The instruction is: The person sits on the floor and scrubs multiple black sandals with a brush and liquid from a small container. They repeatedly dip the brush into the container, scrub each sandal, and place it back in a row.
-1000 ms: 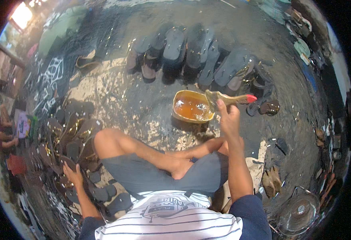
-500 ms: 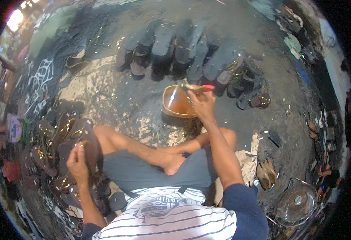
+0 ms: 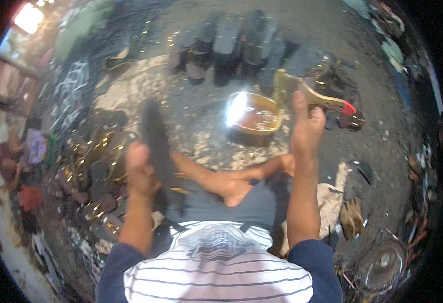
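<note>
My left hand (image 3: 141, 169) is closed around a dark sandal (image 3: 157, 136), held up on edge above my left knee; motion blurs it, and its straps are hard to make out. Off to the right, my right hand (image 3: 308, 123) grips a brush (image 3: 322, 98) with a red-tipped handle. Its yellowish, wet-looking head points left, above the right rim of a bowl (image 3: 277, 121). Brown, shiny liquid (image 3: 254, 115) fills part of this bowl, which sits on the floor beyond my crossed legs.
Dark sandals (image 3: 226, 40) stand in a row beyond the bowl. More sandals with gold-coloured straps (image 3: 92, 151) are heaped at my left. Brown footwear (image 3: 353, 217) and a round fan (image 3: 383, 260) lie at the right. Another person (image 3: 9, 156) is at the far left.
My left hand has lifted a sandal from the left heap and brought it inward. The brush in my right hand has moved right, out of the bowl. The view has shifted slightly.
</note>
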`<state>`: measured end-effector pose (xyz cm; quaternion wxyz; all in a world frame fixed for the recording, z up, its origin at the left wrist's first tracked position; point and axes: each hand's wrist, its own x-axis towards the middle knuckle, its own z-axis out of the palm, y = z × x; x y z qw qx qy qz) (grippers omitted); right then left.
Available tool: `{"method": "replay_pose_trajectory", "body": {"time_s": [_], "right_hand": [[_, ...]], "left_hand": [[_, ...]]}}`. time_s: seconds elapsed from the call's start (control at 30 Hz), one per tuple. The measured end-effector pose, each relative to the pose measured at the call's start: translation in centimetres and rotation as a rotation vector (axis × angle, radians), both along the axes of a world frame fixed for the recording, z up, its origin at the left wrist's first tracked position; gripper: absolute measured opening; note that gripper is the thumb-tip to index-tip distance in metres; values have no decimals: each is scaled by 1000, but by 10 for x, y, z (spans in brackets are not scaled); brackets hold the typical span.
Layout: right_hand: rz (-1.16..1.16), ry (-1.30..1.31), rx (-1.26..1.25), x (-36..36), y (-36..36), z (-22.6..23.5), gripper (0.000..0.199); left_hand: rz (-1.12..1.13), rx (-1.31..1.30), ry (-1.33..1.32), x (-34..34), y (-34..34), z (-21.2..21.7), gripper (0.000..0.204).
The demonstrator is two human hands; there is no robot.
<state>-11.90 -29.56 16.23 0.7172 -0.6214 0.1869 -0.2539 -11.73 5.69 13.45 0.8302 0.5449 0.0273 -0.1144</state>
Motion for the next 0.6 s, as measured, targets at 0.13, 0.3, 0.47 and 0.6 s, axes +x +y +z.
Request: {"method": "replay_pose_trajectory", "body": {"time_s": [0.13, 0.3, 0.47, 0.6], "right_hand": [[328, -120, -185, -8, 111, -15, 27], [419, -74, -221, 18, 114, -28, 32], [523, -72, -427, -28, 118, -27, 33], [501, 20, -427, 18, 95, -17, 25]], "left_hand": [[-53, -471, 201, -7, -75, -6, 62], [-58, -503, 116, -28, -96, 0, 65], [-47, -562, 116, -8, -85, -13, 69], [-76, -605, 177, -20, -94, -19, 71]]}}
